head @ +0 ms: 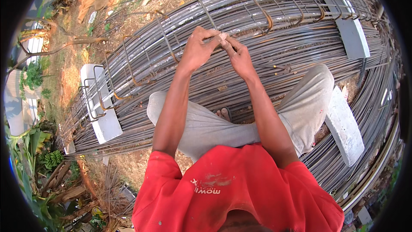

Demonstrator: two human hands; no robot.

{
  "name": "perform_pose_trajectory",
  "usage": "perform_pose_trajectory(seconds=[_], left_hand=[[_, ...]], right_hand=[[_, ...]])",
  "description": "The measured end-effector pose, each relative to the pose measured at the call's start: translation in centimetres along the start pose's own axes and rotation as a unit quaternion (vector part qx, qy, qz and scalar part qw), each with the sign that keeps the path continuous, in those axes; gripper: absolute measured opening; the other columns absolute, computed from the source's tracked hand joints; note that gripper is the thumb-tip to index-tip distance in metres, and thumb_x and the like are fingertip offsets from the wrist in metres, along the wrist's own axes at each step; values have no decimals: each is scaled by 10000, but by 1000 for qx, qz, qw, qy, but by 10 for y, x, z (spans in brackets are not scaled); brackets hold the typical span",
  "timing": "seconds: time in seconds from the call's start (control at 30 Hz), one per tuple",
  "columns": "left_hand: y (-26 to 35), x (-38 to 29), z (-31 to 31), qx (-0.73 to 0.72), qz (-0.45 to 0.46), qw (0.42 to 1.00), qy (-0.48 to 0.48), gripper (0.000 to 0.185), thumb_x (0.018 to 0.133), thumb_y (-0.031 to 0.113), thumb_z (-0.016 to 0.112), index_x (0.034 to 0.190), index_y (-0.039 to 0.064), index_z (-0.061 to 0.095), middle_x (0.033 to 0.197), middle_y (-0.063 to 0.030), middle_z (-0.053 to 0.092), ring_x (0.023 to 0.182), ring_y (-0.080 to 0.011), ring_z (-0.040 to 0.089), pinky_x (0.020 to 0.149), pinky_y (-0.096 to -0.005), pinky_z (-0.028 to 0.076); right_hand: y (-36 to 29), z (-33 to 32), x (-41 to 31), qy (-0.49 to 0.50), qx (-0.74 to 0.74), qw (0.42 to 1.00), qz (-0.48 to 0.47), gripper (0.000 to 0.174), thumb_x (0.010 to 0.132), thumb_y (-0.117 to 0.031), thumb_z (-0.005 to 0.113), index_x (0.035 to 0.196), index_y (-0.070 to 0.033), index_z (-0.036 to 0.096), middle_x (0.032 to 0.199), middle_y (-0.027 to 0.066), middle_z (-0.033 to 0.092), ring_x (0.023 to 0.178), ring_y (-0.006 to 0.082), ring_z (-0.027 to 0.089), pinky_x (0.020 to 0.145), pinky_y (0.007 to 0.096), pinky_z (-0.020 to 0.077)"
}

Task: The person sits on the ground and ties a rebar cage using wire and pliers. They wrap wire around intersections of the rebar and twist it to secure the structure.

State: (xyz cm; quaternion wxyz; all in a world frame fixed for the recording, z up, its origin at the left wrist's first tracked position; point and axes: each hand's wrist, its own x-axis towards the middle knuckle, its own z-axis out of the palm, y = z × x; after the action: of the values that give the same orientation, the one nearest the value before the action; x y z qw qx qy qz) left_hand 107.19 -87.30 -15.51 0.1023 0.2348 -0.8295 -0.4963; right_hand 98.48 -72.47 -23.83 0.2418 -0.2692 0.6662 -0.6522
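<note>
Both my hands meet at the near edge of a rebar cage (180,22) made of long steel bars with bent stirrups. My left hand (197,50) has its thumb and index finger pinched together at the foot of a steel stirrup (205,10). Close against it, my right hand (237,53) reaches in with its fingertips touching the left ones. Whether a thin wire or anything else lies between the fingers cannot be made out. Rusty stirrups (267,19) stand along the cage on both sides of my hands.
The cage rests on pale blocks, one at the left (107,122) and one at the right (354,38). Loose rebar (206,83) lies in a thick layer around my sandaled foot (223,114). Another pale block (344,129) is beside my knee. Banana plants (53,159) grow at the left.
</note>
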Motion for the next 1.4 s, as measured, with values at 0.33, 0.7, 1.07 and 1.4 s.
perform_pose_trajectory(seconds=[0.33,0.7,1.07,1.4], left_hand=[[17,6,6,-151,-76,984,50,336,1080,388,692,1212,106,820,1194,-85,708,1028,-181,683,842,-357,559],[15,3,-10,-162,-49,983,-67,334,980,438,815,1122,137,841,1035,-51,761,970,-160,690,948,-381,499],[25,-18,-13,34,-1,989,-147,271,906,299,888,1099,111,872,1077,-85,758,1052,-237,686,986,-414,518],[8,-21,-22,134,83,975,-159,243,850,209,886,1085,148,873,1024,-25,568,1002,-212,589,930,-386,497]], right_hand=[[-7,-11,-14,-6,71,987,141,384,1092,-283,639,1371,-36,726,954,13,658,852,142,574,782,321,480],[-16,-6,6,-48,36,993,99,446,1073,-257,628,1448,-21,679,1262,134,756,1225,255,664,1066,406,495],[1,-10,5,-40,3,999,21,278,1031,-183,686,1224,-17,798,1017,126,815,925,158,679,867,361,548],[-10,-20,10,-90,-13,994,56,408,1066,-364,722,1270,-19,797,1087,126,817,999,153,677,911,378,549]])
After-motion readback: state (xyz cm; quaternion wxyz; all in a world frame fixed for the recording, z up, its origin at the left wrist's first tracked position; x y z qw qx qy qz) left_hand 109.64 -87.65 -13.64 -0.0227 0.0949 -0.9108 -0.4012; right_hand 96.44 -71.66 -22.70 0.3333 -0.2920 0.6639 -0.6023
